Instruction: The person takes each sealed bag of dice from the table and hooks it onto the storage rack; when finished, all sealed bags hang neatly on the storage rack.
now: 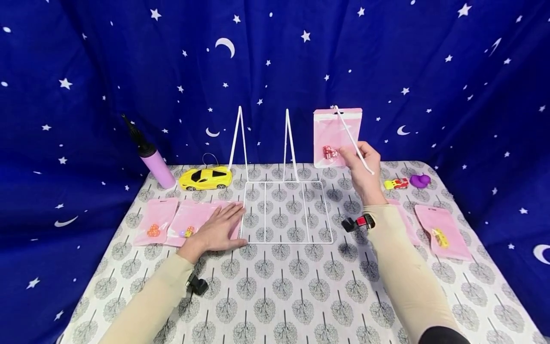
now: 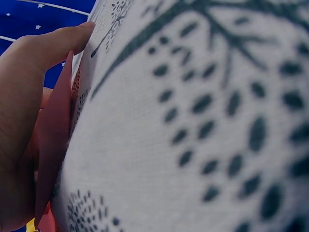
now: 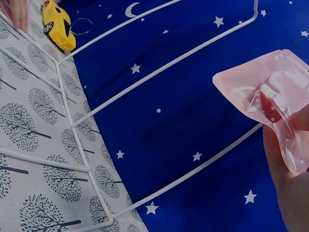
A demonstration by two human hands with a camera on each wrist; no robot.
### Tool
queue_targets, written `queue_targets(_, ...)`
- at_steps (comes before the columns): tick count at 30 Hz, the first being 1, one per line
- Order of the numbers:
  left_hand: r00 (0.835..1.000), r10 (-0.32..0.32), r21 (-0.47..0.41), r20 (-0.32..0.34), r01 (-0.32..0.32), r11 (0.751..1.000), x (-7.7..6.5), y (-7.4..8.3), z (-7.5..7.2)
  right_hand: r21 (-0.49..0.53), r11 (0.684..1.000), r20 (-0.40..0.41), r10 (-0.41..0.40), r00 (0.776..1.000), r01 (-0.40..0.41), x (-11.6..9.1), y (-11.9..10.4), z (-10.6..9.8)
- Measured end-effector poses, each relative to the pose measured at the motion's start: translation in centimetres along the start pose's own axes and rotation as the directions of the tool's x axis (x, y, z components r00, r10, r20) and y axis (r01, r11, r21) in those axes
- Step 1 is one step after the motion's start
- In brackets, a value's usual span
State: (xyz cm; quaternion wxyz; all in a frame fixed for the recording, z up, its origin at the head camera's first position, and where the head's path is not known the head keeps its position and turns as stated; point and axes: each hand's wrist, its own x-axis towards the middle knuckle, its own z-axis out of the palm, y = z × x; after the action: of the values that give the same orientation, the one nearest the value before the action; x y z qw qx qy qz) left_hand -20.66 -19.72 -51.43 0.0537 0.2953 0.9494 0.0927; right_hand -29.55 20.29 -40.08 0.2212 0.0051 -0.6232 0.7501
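Note:
A white wire rack (image 1: 264, 212) stands on the table with three slanting prongs. My right hand (image 1: 365, 167) pinches a pink zip bag (image 1: 326, 129) by its lower right part, with red dice (image 1: 330, 152) inside. The bag hangs upright at the rack's right prong (image 1: 353, 143), its top hole right at the prong's tip. In the right wrist view the bag (image 3: 246, 82) is creased between thumb and fingers. My left hand (image 1: 216, 229) lies with straight fingers over pink bags (image 1: 182, 215), fingertips and thumb at the rack's left side wire.
At the back left stand a purple pump (image 1: 156, 167) and a yellow toy car (image 1: 206, 178). Further left lies a pink bag with orange dice (image 1: 153, 231). To the right are a small toy car (image 1: 396, 183), a purple duck (image 1: 419, 180) and pink bags (image 1: 451, 234).

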Motion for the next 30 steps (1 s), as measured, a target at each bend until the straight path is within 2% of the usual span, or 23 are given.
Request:
queue_targets(6, 1.0, -0.003, -0.006, -0.009, 0.003, 1.0, 0.1, 0.0, 0.0, -0.065, 0.998, 0.024, 0.012, 1.0, -0.011, 0.1, 0.5, 0.0)
queue_targets(12, 1.0, -0.005, -0.013, -0.005, 0.005, 1.0, 0.0, 0.0, 0.0, 0.068, 0.995, 0.072, 0.072, 0.995, -0.077, 0.2, 1.6, -0.4)
queue_targets(18, 1.0, -0.003, -0.002, 0.002, 0.003, 1.0, 0.0, -0.1, 0.0, 0.217, 0.965, 0.139, 0.117, 0.983, -0.146, 0.0, 2.7, -1.0)
queue_targets(22, 1.0, -0.007, 0.001, 0.006, 0.007, 1.0, 0.1, -0.1, 0.0, 0.255, 0.951, 0.172, 0.133, 0.976, -0.174, -0.3, 3.4, -1.7)
queue_targets(30, 1.0, -0.005, -0.003, 0.003, 0.005, 1.0, 0.1, 0.0, 0.0, 0.229, 0.955, 0.177, 0.147, 0.973, -0.186, -0.9, 4.3, -3.3)
